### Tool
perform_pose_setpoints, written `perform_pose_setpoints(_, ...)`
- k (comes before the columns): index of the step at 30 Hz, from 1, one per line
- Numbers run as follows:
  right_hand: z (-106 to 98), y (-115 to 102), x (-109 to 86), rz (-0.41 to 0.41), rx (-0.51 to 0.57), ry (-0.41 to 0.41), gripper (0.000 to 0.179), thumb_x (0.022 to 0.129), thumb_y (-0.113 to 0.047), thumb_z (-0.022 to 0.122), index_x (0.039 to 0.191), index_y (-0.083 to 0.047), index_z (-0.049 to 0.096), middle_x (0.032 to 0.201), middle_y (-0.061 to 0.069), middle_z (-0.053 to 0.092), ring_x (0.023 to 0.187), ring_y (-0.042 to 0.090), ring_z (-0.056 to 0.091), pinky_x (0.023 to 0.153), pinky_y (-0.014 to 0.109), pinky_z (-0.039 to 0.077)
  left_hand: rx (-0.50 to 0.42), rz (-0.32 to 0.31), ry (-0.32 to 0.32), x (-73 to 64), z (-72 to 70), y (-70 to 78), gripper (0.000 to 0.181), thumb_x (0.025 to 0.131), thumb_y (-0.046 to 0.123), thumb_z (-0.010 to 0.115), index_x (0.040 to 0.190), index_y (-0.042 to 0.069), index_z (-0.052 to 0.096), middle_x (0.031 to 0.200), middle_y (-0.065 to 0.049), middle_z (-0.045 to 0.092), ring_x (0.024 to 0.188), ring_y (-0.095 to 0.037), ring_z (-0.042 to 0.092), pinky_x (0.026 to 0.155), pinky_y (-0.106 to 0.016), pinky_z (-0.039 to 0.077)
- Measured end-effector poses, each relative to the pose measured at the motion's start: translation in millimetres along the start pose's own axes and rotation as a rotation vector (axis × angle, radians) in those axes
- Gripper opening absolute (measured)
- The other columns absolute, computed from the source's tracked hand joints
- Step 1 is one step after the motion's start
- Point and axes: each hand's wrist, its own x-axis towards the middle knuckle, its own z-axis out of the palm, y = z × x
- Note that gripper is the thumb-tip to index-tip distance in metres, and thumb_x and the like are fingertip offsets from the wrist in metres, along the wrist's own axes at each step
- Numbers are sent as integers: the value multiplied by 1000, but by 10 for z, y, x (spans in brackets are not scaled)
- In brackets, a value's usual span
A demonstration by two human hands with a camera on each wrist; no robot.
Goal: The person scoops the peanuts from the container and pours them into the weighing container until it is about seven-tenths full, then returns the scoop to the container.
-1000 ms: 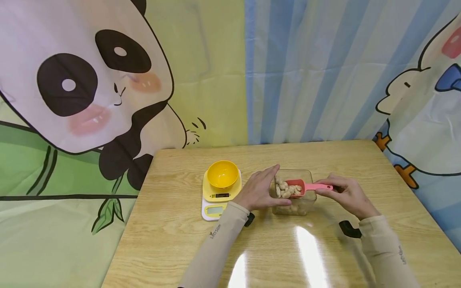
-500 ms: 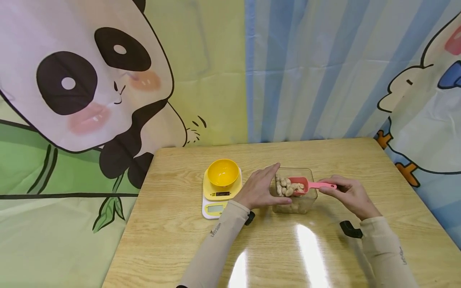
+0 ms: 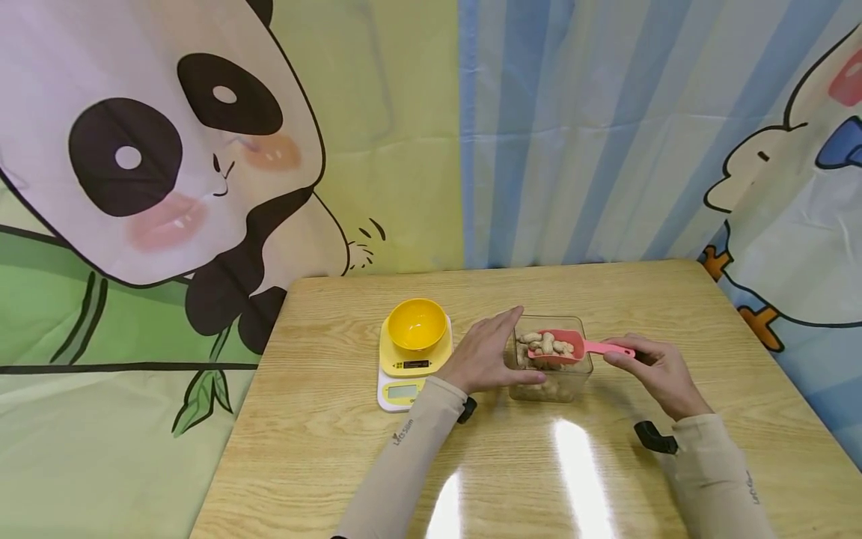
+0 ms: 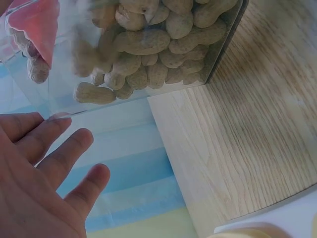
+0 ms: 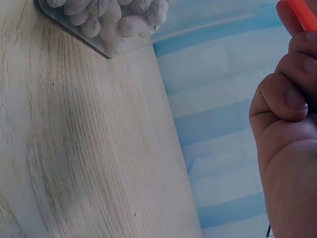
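Observation:
A clear rectangular container (image 3: 583,326) of unshelled peanuts (image 4: 148,42) stands on the table. My left hand (image 3: 486,352) is spread at its left side, thumb along the near rim and fingers toward the back corner. In the left wrist view those fingers (image 4: 64,158) are nearly straight, one fingertip right at the rim. My right hand (image 3: 663,372) pinches the handle of a pink scoop (image 3: 592,347), whose bowl is over the container's mouth with several peanuts in it. Curled fingers (image 5: 282,99) and a bit of the handle appear in the right wrist view.
A yellow bowl (image 3: 417,323) sits on a yellow and white kitchen scale (image 3: 390,359), left of my left hand. The wooden table (image 3: 323,449) ends at the back against a printed curtain (image 3: 397,209). Black wrist gear (image 3: 655,437) hangs below my right cuff.
The scoop, held in my right hand, has shifted a little right and risen out of the peanuts, now carrying several. My left hand has stayed at the container.

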Motion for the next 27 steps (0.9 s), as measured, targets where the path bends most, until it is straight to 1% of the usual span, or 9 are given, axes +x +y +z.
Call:
perform_pose_setpoints(2, 4, -1, 0, 4, 0, 7, 21, 98, -4, 66, 118, 1, 72, 92, 9, 62, 79, 18, 47, 63, 28, 45, 3, 0, 0, -3, -3, 3, 117, 78, 80, 64, 164, 19, 14, 166, 3, 27, 147, -18, 35, 122, -40, 25)
perform_pose_setpoints(8, -12, -26, 19, -4, 29, 10, 23, 97, 3, 64, 120, 6, 70, 96, 1, 65, 82, 18, 49, 67, 24, 49, 13, 0, -3, -16, -26, 5, 118, 78, 82, 62, 164, 18, 14, 166, 1, 25, 148, -20, 33, 123, -40, 23)
perform_pose_setpoints(11, -25, -37, 36, -14, 32, 11, 24, 97, 1, 65, 120, 6, 70, 97, 5, 65, 81, 18, 48, 65, 24, 47, 12, -5, -4, -23, -60, -1, 118, 78, 84, 60, 165, 20, 11, 167, 0, 23, 150, -20, 30, 124, -40, 19)
perform_pose_setpoints(13, -28, -46, 45, -18, 26, 17, 24, 97, 2, 66, 120, 6, 70, 96, 5, 65, 81, 18, 48, 65, 24, 46, 16, -6, -1, -29, -91, -8, 117, 79, 84, 59, 165, 20, 11, 167, 0, 23, 151, -20, 28, 124, -40, 18)
perform_pose_setpoints(19, -23, -67, 63, -21, 68, 28, 27, 94, 8, 66, 121, 9, 68, 94, 1, 64, 82, 17, 50, 68, 22, 50, 45, -17, 17, -61, -227, -42, 113, 81, 83, 57, 164, 19, 15, 167, -1, 25, 152, -20, 26, 125, -40, 16)
perform_pose_setpoints(21, -18, -71, 67, -24, 76, 29, 26, 95, 6, 66, 121, 10, 68, 93, 2, 62, 82, 16, 49, 68, 21, 49, 48, -24, 27, -79, -288, -63, 112, 82, 82, 57, 164, 19, 16, 166, -1, 26, 152, -21, 25, 125, -40, 16)
perform_pose_setpoints(24, -11, -75, 76, -29, 82, 30, 26, 95, 5, 66, 121, 10, 68, 91, 4, 60, 81, 16, 47, 66, 22, 46, 51, -37, 48, -113, -374, -128, 111, 82, 82, 56, 164, 19, 17, 166, 0, 26, 152, -21, 24, 125, -40, 15)
perform_pose_setpoints(27, -3, -86, 90, -31, 84, 29, 25, 96, 5, 65, 120, 10, 68, 91, 5, 59, 80, 17, 45, 64, 25, 43, 55, -59, 65, -168, -461, -233, 111, 82, 83, 55, 164, 20, 15, 167, 1, 24, 152, -22, 24, 125, -41, 15)
